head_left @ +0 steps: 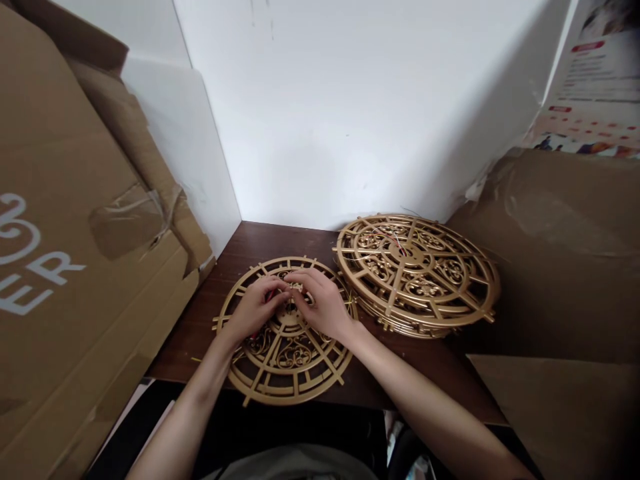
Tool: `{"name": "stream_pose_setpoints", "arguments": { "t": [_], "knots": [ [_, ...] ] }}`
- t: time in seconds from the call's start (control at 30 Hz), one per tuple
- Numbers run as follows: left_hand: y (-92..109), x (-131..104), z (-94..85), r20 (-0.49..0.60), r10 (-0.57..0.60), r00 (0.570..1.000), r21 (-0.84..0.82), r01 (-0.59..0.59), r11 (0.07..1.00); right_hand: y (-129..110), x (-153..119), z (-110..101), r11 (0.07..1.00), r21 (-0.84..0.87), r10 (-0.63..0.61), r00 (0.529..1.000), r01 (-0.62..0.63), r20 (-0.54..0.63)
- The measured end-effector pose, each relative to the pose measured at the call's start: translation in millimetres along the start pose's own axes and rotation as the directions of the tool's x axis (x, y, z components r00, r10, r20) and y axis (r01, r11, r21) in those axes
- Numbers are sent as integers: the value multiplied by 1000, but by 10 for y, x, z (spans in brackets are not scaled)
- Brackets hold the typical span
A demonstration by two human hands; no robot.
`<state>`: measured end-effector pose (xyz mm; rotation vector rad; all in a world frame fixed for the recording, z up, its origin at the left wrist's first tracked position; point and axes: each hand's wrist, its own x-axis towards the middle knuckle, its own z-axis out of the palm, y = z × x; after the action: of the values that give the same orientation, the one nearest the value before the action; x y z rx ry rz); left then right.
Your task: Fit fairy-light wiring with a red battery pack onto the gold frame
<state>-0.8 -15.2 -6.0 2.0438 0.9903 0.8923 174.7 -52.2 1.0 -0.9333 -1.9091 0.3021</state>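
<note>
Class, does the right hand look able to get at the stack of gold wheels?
Probably yes: the stack sits beside the right hand with nothing seen between them, though that hand is busy over the single wheel.

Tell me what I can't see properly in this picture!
All in the head view:
What the left hand and right hand pinch: mostly behind fingers.
Near wheel: middle partly under hands.
Stack: lower wheels mostly under top one.
Left box: writing cut off by edge.
Poster: small print blurred.

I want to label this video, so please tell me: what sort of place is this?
Probably a small workshop corner: a stack of gold openwork discs, large cardboard boxes and hands working over another disc.
</note>
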Motion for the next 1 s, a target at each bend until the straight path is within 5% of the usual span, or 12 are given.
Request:
{"name": "stream_pose_setpoints", "arguments": {
  "t": [0.53,1.0],
  "knots": [
    [35,5,-23,34,-29,999,-76,31,997,92,-10,1,964,-231,164,977,-129,139],
    [30,18,-23,133,-221,966,-227,246,942,84,-5,-37,950,-312,66,953,31,294]
  ]
}}
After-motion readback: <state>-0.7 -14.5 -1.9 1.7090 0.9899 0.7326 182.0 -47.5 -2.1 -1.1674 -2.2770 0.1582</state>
